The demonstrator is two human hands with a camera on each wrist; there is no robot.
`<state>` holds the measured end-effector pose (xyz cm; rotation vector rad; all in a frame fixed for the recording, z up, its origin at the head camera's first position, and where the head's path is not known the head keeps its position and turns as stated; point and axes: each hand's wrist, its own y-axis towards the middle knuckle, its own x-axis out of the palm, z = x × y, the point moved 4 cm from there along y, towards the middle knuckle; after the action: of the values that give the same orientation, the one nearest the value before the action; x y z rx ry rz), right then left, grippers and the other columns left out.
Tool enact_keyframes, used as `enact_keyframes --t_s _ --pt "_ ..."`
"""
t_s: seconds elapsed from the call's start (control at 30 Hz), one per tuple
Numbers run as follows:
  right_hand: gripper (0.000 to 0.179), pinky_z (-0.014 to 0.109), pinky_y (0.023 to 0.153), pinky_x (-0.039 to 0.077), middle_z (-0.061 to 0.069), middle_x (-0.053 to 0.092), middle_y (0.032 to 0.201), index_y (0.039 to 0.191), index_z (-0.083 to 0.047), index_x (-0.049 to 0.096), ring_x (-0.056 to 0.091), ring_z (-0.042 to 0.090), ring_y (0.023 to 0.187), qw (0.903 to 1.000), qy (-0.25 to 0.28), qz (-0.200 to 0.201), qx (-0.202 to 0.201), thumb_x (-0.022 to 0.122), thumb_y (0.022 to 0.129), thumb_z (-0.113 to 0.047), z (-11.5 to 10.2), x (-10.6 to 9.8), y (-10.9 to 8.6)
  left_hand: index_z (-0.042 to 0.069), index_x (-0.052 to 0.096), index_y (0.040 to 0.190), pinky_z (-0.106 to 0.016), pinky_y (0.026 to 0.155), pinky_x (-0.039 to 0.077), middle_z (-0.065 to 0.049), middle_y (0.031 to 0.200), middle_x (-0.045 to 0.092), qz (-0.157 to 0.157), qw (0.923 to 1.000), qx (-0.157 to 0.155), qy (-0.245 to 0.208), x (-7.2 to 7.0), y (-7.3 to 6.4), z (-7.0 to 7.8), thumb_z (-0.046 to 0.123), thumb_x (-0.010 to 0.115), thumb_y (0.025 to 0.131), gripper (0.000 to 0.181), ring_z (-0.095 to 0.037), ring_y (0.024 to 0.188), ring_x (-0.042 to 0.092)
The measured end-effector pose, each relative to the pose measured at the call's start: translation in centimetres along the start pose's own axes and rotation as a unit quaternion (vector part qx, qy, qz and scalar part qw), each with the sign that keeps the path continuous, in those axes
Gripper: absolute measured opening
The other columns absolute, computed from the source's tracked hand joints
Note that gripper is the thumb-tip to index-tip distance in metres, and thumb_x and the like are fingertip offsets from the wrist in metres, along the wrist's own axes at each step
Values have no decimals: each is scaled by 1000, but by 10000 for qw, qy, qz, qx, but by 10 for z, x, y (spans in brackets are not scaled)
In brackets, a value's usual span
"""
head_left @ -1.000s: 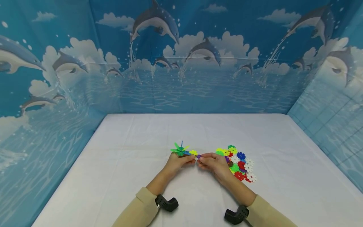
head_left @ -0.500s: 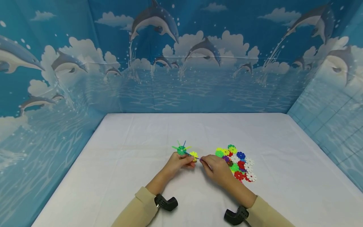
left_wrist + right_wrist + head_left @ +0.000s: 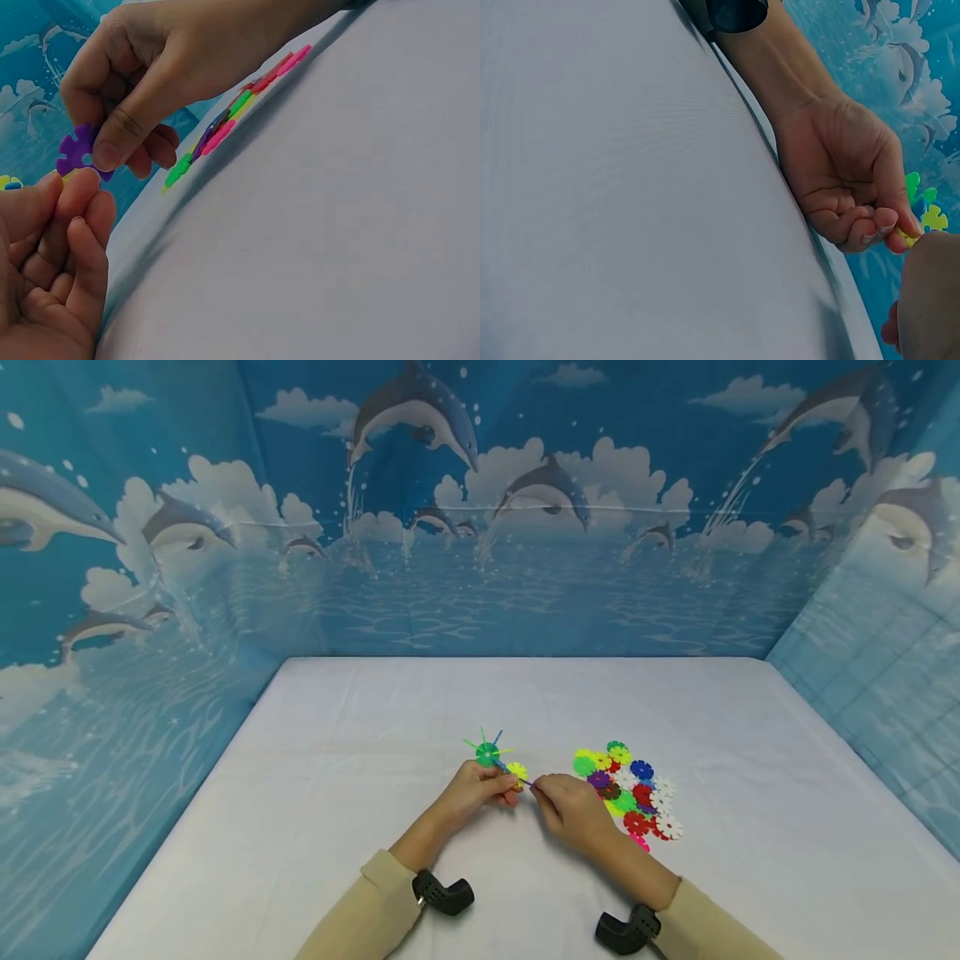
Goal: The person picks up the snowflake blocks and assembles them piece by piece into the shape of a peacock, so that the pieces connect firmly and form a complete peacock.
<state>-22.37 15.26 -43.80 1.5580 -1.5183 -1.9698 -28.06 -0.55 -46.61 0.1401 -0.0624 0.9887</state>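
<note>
Above the table my left hand (image 3: 471, 791) pinches a joined piece of slotted plastic discs. A green disc (image 3: 487, 754), with thin green, blue and yellow discs set edge-on around it, tops this piece. Blue links it to a yellow disc (image 3: 517, 771) by my left thumb. Between thumb and fingertips my right hand (image 3: 576, 810) holds a purple slotted disc (image 3: 73, 154), best seen in the left wrist view. The purple disc meets the yellow one at the left fingertips; how deeply their slots engage is hidden. Several green, blue and yellow petals (image 3: 933, 218) show beyond the left thumb in the right wrist view.
A loose pile of slotted discs, with a red disc (image 3: 637, 823), a white disc (image 3: 669, 827) and a dark blue disc (image 3: 642, 769) among several others, lies right of my right hand. White cloth (image 3: 337, 718) covers the table. A dolphin-print curtain (image 3: 480, 585) stands behind it.
The joined discs have turned so the green disc faces the head camera and the purple disc is edge-on. My right hand has rolled over, showing its back, and drawn slightly right and nearer.
</note>
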Motion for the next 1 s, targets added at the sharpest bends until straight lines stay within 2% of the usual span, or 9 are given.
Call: enact_keyframes --t_s 0.17,0.23,0.3,0.4,0.53,0.63,0.8,1.0 --pt "8 29 58 54 6 67 73 84 0 64 63 16 63 10000 13 69 -3 71 80 3 1 -3 2 -27 58 100 -21 71 53 -2 74 69 75 9999 16 89 1 1 -1 0 57 96 28 -8 75 64" --pt "12 30 60 55 8 68 77 87 1 66 65 17 66 9999 13 79 117 74 78 4 1 -4 3 -26 58 102 -21 73 53 1 74 68 142 9998 62 127 1 0 1 1 57 96 27 -8 77 64" --pt "17 29 60 55 8 69 80 91 2 68 65 16 67 9992 -22 -14 389 77 77 2 2 -6 4 -25 58 102 -23 75 53 1 76 69 218 9995 115 184 1 -1 1 1 58 96 27 -10 79 66" --pt "29 29 63 56 7 70 84 101 1 68 66 15 71 9929 -49 -422 1108 81 76 -4 6 -9 6 -24 59 103 -27 79 55 -3 80 71 361 9991 183 140 0 -1 1 0 59 95 25 -13 82 68" --pt "34 31 66 56 3 70 86 111 0 66 65 14 73 9686 -6 -1168 2192 79 81 -10 20 -18 9 -24 59 103 -32 82 55 -8 83 72 506 9985 202 0 -2 0 -1 -3 60 94 23 -14 82 69" --pt "29 33 67 55 2 69 87 111 0 66 63 16 75 9481 34 -1446 2833 75 85 -10 40 -33 11 -24 59 103 -33 82 55 -9 83 71 564 9982 177 -93 -3 0 -1 -5 61 92 22 -13 81 68" --pt "25 40 71 55 8 69 92 111 3 65 63 26 83 9136 149 -1639 3719 67 92 -13 78 -62 3 -23 60 103 -32 81 55 -9 82 72 632 9978 111 -154 -2 2 -2 -4 63 91 22 -12 79 68" --pt "25 47 74 54 16 66 93 106 6 66 61 33 86 8729 72 -2134 4387 63 94 -16 112 -83 -15 -22 62 102 -31 80 55 -6 80 71 674 9976 70 -137 0 2 -2 -2 63 92 22 -12 79 68"
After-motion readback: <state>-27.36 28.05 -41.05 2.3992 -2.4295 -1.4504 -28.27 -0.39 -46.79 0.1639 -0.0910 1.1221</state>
